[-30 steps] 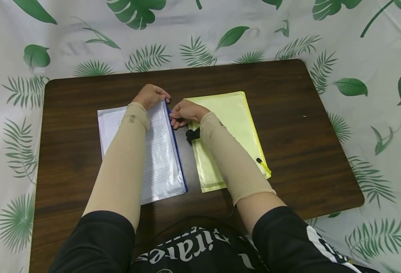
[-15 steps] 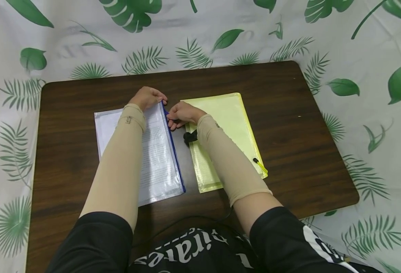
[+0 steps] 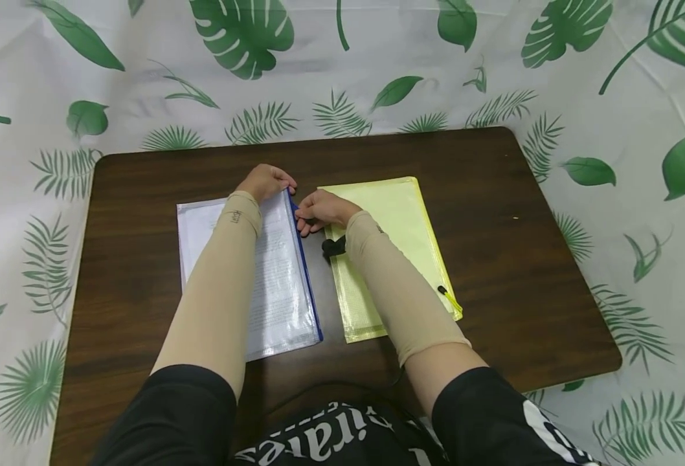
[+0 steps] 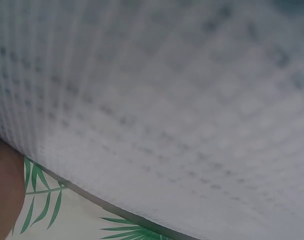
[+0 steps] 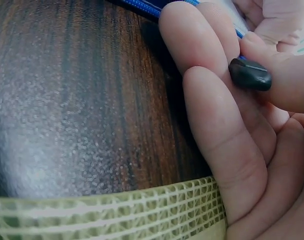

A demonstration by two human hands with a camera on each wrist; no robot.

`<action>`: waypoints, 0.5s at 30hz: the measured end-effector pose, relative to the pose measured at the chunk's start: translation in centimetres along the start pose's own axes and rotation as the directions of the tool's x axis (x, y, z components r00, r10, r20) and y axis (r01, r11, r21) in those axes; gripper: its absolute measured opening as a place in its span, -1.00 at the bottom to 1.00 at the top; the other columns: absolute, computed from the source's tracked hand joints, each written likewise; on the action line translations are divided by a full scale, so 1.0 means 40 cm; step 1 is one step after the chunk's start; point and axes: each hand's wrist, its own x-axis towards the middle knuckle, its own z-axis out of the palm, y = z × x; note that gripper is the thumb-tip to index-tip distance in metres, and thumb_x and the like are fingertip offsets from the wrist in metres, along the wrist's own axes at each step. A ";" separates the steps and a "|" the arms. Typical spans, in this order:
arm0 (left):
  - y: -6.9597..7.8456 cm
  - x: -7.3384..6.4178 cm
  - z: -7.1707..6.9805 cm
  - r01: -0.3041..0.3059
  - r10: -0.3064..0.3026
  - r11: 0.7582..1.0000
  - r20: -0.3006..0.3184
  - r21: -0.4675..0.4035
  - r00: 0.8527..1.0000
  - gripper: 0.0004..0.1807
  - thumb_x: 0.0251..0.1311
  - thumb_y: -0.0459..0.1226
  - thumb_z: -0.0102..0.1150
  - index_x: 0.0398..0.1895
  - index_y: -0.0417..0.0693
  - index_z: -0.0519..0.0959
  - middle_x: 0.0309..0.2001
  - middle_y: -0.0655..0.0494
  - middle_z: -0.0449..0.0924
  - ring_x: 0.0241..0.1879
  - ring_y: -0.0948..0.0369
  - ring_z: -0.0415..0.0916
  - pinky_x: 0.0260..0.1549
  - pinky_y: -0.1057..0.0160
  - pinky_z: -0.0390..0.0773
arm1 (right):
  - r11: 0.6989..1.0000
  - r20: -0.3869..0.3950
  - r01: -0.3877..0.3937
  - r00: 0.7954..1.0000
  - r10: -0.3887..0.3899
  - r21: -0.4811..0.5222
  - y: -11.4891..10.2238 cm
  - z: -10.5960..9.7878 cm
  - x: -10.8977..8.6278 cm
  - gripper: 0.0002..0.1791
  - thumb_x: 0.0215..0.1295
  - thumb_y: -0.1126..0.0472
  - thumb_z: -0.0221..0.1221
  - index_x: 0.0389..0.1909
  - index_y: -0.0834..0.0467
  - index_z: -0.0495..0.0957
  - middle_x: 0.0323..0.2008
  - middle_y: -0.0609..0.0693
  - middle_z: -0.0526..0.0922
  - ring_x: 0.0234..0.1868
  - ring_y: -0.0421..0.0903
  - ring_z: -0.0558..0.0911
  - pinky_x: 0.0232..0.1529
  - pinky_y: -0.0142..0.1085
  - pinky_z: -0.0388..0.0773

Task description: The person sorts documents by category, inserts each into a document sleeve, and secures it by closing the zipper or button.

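Observation:
A clear mesh zip pouch (image 3: 281, 285) with a blue zipper edge and printed sheets inside lies left of the table's middle. My left hand (image 3: 265, 182) pinches its far right corner, where the blue zipper ends. In the left wrist view the pouch's blurred mesh (image 4: 141, 125) fills most of the picture. My right hand (image 3: 326, 210) is just right of the zipper edge, near that corner. Between its thumb and finger it pinches a black-tipped zipper pull (image 5: 249, 75). The zipper slider itself is hidden by the fingers.
A yellow mesh zip pouch (image 3: 389, 213) lies to the right, partly under my right forearm. Its black-tipped yellow pull (image 3: 449, 298) hangs at the near right corner. A small black device (image 3: 333, 246) sits at my right wrist. Dark wooden table (image 3: 511, 285) surrounds both pouches.
The head view has shifted, so the table sits a little lower in the picture. Both hands keep nearly the same places on the blue-edged pouch.

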 end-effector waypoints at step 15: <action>-0.019 -0.010 0.010 -0.064 0.064 0.998 -0.033 -0.001 0.997 -0.73 0.50 -0.30 0.07 0.02 -0.22 0.73 -0.08 -0.03 0.77 0.28 0.04 0.45 0.42 0.09 0.20 | 0.999 0.069 0.030 0.997 -0.028 -0.022 0.009 0.018 -0.031 -0.71 0.57 0.22 0.07 -0.28 0.30 0.66 -0.43 0.03 0.73 -0.37 -0.13 0.72 -0.24 -0.31 0.65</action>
